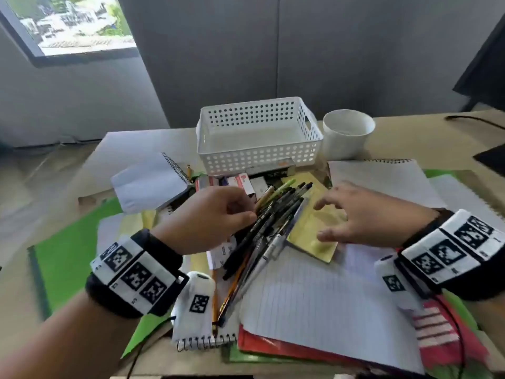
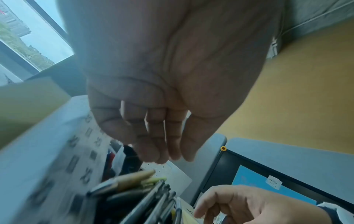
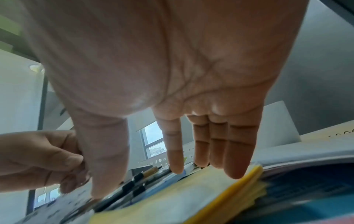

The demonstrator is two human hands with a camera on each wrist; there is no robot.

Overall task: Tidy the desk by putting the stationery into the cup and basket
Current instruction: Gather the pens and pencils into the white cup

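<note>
The left hand [image 1: 216,214] covers the near side of the bundle of dark pens and pencils [image 1: 267,222], so its grip cannot be told. Small boxes [image 1: 246,181] behind it are too blurred to read. The red folder [image 1: 451,348] runs off the lower edge. The left wrist view smears the perforated white plastic basket [image 2: 57,151].
</note>
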